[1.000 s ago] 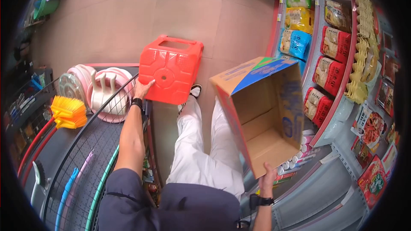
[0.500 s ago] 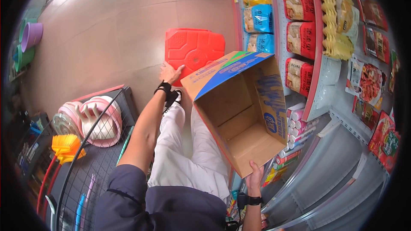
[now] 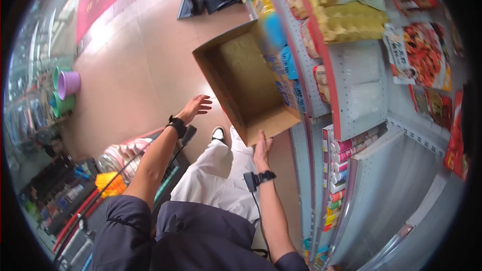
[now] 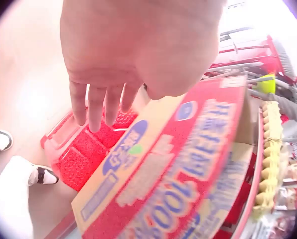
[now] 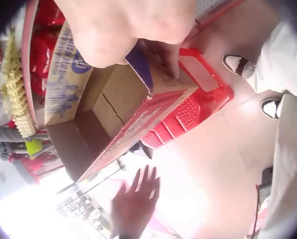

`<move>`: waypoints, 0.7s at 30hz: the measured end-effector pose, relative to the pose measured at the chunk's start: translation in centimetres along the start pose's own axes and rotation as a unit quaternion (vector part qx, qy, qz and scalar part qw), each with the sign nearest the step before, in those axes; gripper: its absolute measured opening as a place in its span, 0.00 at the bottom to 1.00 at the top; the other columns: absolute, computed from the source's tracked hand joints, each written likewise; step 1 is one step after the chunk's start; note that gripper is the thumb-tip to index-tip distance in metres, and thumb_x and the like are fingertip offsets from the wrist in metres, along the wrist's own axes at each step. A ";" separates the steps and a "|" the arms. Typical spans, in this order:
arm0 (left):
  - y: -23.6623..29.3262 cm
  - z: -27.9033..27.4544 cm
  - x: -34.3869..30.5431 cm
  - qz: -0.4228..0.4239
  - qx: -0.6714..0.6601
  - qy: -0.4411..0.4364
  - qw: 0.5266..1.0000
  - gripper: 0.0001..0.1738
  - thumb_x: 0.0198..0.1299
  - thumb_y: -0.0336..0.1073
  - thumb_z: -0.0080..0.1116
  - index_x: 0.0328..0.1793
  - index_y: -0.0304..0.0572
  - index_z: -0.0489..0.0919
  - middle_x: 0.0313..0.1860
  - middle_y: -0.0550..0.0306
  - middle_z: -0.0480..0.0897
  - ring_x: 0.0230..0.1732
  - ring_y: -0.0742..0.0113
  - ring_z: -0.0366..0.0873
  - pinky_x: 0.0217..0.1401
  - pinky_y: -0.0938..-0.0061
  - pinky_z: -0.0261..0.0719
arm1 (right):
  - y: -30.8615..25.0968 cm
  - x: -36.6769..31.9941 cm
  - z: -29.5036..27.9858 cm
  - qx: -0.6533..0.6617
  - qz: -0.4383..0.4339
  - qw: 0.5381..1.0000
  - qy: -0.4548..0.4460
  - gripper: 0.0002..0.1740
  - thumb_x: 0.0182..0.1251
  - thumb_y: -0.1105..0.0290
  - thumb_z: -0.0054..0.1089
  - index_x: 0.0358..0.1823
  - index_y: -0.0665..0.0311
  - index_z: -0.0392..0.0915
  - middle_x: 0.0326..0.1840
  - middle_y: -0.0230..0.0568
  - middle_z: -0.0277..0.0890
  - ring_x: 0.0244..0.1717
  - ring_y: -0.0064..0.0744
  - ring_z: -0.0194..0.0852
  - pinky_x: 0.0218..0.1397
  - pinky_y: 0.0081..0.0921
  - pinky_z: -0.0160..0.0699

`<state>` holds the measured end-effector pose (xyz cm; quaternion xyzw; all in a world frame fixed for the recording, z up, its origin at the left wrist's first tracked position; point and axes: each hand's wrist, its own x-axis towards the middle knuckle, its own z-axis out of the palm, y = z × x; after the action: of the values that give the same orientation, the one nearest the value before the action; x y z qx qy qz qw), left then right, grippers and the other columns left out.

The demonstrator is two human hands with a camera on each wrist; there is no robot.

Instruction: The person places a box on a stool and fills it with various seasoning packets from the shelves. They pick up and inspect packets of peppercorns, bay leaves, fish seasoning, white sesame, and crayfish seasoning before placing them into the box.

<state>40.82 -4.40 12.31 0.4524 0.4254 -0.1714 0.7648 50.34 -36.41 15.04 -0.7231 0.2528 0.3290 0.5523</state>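
An empty cardboard box [image 3: 241, 80] is tilted with its open side facing up. My right hand [image 3: 262, 151] holds its near edge, with the fingers round the cardboard in the right wrist view [image 5: 138, 25]. My left hand [image 3: 195, 109] is left of the box, fingers extended and holding nothing; in the left wrist view it [image 4: 138, 50] hangs in front of the box's printed side [image 4: 153, 174]. A red plastic stool [image 4: 78, 154] is beyond the box, also visible in the right wrist view [image 5: 188, 112]; the box mostly hides it in the head view.
Shelves of bagged food [image 3: 351, 22] stand close on the right, with rolls [image 3: 346, 155] below. A mesh rack with an orange brush [image 3: 111, 184] is at lower left. Purple [image 3: 69, 84] and green buckets are farther left. A shoe [image 3: 218, 133] is on the floor.
My left hand has come away from the red stool. With my right hand still holding it, the box has moved forward over the stool's place in view. The head view has turned.
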 end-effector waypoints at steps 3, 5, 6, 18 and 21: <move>7.6 0.6 -4.8 0.042 0.035 0.061 0.997 0.32 0.76 0.58 0.41 0.76 0.44 0.64 0.67 0.47 0.76 0.62 0.55 0.78 0.64 0.58 0.75 | -0.9 0.7 1.5 -0.190 -0.025 0.981 0.020 0.38 0.70 0.42 0.54 0.45 0.82 0.71 0.47 0.64 0.74 0.51 0.54 0.72 0.57 0.45 0.68; 11.7 0.6 -6.3 0.055 0.103 0.102 0.988 0.33 0.75 0.57 0.43 0.77 0.44 0.63 0.68 0.45 0.74 0.62 0.53 0.78 0.64 0.58 0.75 | -1.5 1.4 0.9 -0.223 0.003 0.974 -0.035 0.42 0.73 0.34 0.38 0.51 0.77 0.68 0.57 0.76 0.67 0.61 0.68 0.67 0.62 0.52 0.65; 13.5 0.4 -6.6 0.060 0.150 0.146 0.976 0.34 0.74 0.56 0.46 0.78 0.43 0.61 0.70 0.43 0.72 0.63 0.51 0.77 0.64 0.58 0.75 | -1.0 2.2 0.7 -0.214 -0.017 0.975 -0.050 0.43 0.72 0.35 0.37 0.55 0.78 0.66 0.59 0.76 0.66 0.64 0.67 0.66 0.63 0.52 0.65; 19.3 -0.6 5.8 0.217 0.560 0.104 0.793 0.32 0.65 0.46 0.57 0.70 0.38 0.67 0.60 0.32 0.78 0.60 0.37 0.77 0.61 0.54 0.77 | -3.0 2.9 1.9 -0.187 0.032 0.981 0.037 0.35 0.64 0.45 0.54 0.54 0.73 0.74 0.55 0.67 0.78 0.58 0.64 0.77 0.61 0.46 0.75; 21.4 -0.1 7.8 0.243 0.586 0.057 0.771 0.24 0.62 0.42 0.56 0.61 0.38 0.73 0.55 0.38 0.81 0.53 0.35 0.80 0.55 0.50 0.79 | -2.0 2.3 1.4 -0.185 -0.006 0.967 0.177 0.36 0.63 0.45 0.62 0.61 0.68 0.69 0.55 0.60 0.80 0.58 0.59 0.78 0.61 0.44 0.76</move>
<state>59.14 8.04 17.64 0.9101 0.1609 -0.1705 0.3417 52.96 -34.51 14.33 -0.8610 0.2767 0.2332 0.3574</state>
